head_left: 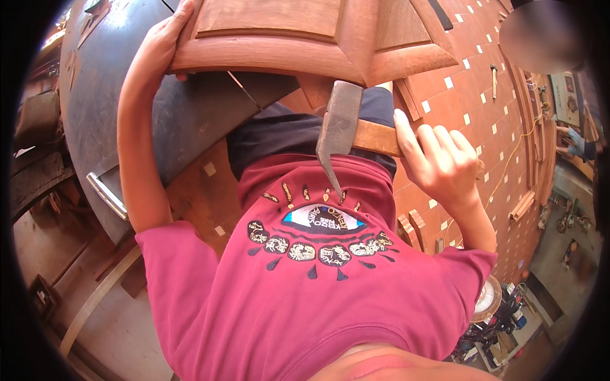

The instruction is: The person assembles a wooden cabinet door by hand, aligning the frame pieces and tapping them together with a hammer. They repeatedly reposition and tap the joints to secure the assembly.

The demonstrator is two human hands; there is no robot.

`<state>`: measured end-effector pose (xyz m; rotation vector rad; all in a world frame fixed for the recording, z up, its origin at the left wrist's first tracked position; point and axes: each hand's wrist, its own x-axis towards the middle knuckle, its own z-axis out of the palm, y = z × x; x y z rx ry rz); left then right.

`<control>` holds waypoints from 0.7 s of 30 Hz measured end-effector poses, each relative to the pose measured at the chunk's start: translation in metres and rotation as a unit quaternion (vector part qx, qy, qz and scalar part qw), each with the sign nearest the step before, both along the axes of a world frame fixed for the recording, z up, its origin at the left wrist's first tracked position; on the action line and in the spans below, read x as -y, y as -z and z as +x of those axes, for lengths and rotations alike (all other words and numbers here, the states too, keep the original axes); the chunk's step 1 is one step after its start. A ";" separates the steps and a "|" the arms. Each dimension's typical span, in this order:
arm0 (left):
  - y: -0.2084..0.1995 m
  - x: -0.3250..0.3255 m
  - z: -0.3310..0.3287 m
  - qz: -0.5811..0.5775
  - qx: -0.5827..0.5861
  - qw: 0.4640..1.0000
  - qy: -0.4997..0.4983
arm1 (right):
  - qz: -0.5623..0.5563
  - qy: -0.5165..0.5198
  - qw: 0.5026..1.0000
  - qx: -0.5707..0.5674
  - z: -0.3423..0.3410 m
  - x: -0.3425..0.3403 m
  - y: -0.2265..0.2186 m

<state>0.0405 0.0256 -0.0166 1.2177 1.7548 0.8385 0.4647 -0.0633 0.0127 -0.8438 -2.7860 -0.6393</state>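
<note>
A reddish-brown wooden panel (270, 19) with a raised frame and mitred joints reaches in from the top of the head view. My left hand (170, 32) grips its left edge, with fingertips showing beneath the frame. In my right hand (440, 159) is a claw hammer (344, 117), its wooden handle wrapped by closed fingers. The dark metal head hangs in front of my waist, close to the panel's near edge; I cannot tell whether they touch. The pointed claw is directed toward my body. The panel's far side lies outside the picture.
A dark metal-topped table (184, 127) stands at the left, under the panel. Wooden strips (524, 203) lie on the red tiled floor (473, 95) at the right, near another hammer (494, 81). Part of a person (575, 145) shows at the far right, and a round fan (488, 298) at lower right.
</note>
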 end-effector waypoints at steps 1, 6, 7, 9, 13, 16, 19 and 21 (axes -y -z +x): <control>0.004 -0.001 0.001 -0.001 -0.002 1.000 0.000 | -0.005 0.000 1.000 0.005 0.001 0.001 -0.003; 0.000 0.002 0.004 -0.008 0.008 1.000 -0.003 | -0.026 -0.077 0.997 0.006 -0.004 0.010 -0.028; -0.001 0.003 0.005 -0.003 0.008 1.000 -0.003 | -0.014 -0.096 0.995 0.006 -0.005 0.010 -0.029; -0.002 0.004 0.006 0.001 0.009 1.000 -0.003 | -0.031 -0.047 0.997 0.055 -0.005 0.007 -0.032; 0.001 0.003 0.002 -0.004 0.023 1.000 0.007 | 0.007 -0.032 0.996 0.082 -0.004 -0.003 -0.038; -0.005 0.006 0.013 -0.003 0.016 1.000 -0.001 | -0.014 -0.088 0.994 0.060 -0.010 0.002 -0.047; -0.009 0.006 0.015 -0.003 0.001 1.000 -0.005 | -0.026 -0.083 0.994 0.072 -0.013 0.002 -0.047; -0.010 0.008 0.016 0.000 0.001 1.000 -0.006 | -0.008 -0.024 0.995 0.096 -0.011 -0.004 -0.038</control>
